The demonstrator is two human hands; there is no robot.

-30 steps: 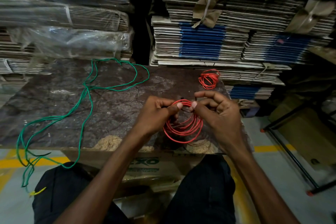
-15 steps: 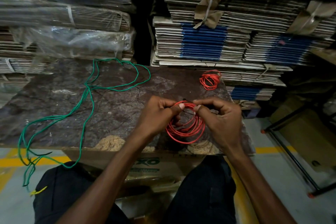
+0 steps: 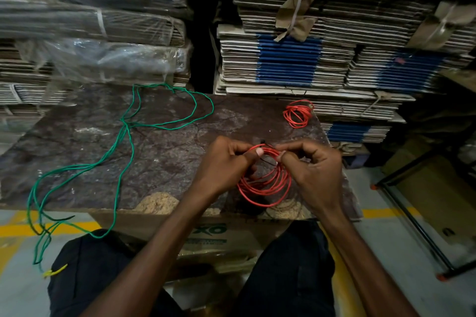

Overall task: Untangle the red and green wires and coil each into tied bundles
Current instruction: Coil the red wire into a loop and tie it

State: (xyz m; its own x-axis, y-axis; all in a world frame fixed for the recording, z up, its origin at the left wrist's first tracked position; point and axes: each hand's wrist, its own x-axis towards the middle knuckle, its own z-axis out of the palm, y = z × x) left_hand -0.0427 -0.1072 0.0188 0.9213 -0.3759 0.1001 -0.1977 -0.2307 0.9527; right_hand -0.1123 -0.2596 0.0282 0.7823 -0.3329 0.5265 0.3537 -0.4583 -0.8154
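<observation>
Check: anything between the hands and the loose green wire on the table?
Nothing visible. Left hand and right hand both pinch the coiled red wire; bare dark tabletop separates them from the loose green wire. The small red wire bundle sits off to the far right.

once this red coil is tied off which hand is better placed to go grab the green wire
Left, most likely. The green wire sprawls over the left half of the board and hangs off its left edge, on the left hand's side. The right hand would have to cross over. Both now pinch the red coil.
</observation>
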